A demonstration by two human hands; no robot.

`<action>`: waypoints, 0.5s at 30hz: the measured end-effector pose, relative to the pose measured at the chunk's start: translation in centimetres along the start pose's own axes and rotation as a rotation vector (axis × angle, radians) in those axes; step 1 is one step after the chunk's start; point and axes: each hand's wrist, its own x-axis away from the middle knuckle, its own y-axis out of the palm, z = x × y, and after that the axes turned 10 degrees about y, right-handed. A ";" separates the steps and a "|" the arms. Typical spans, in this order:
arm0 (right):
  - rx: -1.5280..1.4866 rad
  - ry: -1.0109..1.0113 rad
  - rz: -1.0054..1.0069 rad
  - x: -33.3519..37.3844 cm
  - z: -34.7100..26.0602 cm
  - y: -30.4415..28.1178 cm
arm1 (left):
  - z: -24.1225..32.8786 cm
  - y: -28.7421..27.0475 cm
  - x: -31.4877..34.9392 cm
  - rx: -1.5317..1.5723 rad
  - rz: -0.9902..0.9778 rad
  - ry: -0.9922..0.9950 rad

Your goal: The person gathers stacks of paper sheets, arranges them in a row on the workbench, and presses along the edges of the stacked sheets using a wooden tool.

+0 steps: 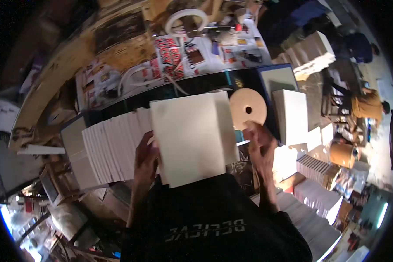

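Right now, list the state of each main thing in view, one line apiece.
Cream paper block: broad face toward the camera.
Left hand: bent at the block's left edge, grip partly hidden.
Right hand: fingers bent, apart from the block.
Tan roll: round face showing.
Row of paper blocks: packed side by side.
Tube lamp: lit.

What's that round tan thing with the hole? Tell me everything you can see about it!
The round tan disc has a broad, plain face, turned up toward the camera, with a small dark hole near its middle. It looks like cardboard or wood, but I can't tell which. It sits between the cream block and the white paper stack. The right hand is at its lower edge; whether the fingers touch it is unclear.
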 end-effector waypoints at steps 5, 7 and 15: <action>-0.315 0.256 -0.360 -1.0 1.0 3.0 | 1.9 2.2 -0.6 -0.384 0.038 -0.032; -0.362 0.337 -0.353 -2.1 1.3 0.3 | 2.9 2.6 -0.6 -0.356 0.075 -0.033; -0.046 0.195 0.043 -7.8 6.1 -19.0 | -0.6 -2.6 0.5 0.070 0.154 -0.174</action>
